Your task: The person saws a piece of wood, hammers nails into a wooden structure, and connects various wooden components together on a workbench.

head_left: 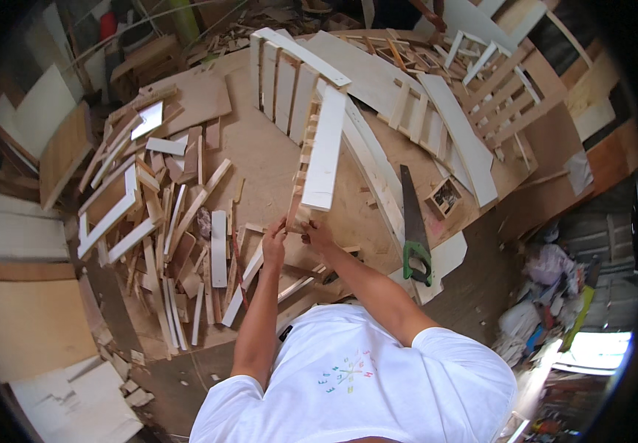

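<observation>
In front of me a slatted wooden frame (324, 151) with a white-faced board stands on edge on the worktable (256, 159), joined or leaning at its far end to a white slatted panel (283, 81). My left hand (274, 240) is closed on the bare wooden strip at the frame's near end. Close beside it, my right hand (319, 236) has its fingers curled at the same end, under the white board; what it pinches is too small to make out. A handsaw (413, 214) with a green handle lies to the right.
Left of the frame, the table carries a heap of wood offcuts (175, 214) and white strips. A long white board (374, 173) lies just right of the frame. Farther right are a small wooden box (444, 198) and more slatted panels (507, 96). Sheet boards (27, 314) lean at far left.
</observation>
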